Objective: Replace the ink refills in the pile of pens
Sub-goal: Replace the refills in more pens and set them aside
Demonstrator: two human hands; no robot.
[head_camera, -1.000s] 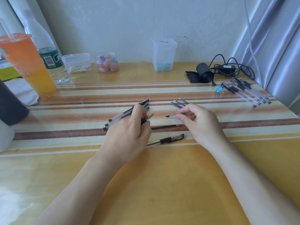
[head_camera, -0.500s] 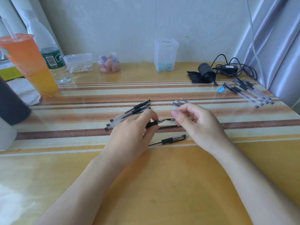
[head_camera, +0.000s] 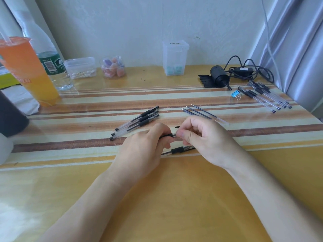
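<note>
The pen [head_camera: 167, 136] lies between the two hands, just above the table [head_camera: 174, 198], its long axis running left to right and a little upward toward the right; the left hand [head_camera: 145, 151] is closed round the black grip, thumb and fingers pinching it, with the barrel hidden under the palm; the right hand [head_camera: 206, 140] meets it end-on, its fingertips [head_camera: 182, 134] pinched narrow on the silvery tip where it stands out of the grip. Both hands touch the pen, but the right holds the end the next move depends on; I judge that the tip is being screwed on or off along that same axis, and I cannot tell which, nor whether a refill sits inside.

Just below the fingers, toward the person, a second pen [head_camera: 178, 150] lies on the table, nearly parallel; beyond the right hand's knuckles lie loose refills [head_camera: 201, 111], points aimed away to the left; beyond the left hand three pens [head_camera: 138, 122] lie side by side, slanting up to the right; well apart at the far right is another batch [head_camera: 265, 96] beside a blue clip [head_camera: 235, 93].
</note>
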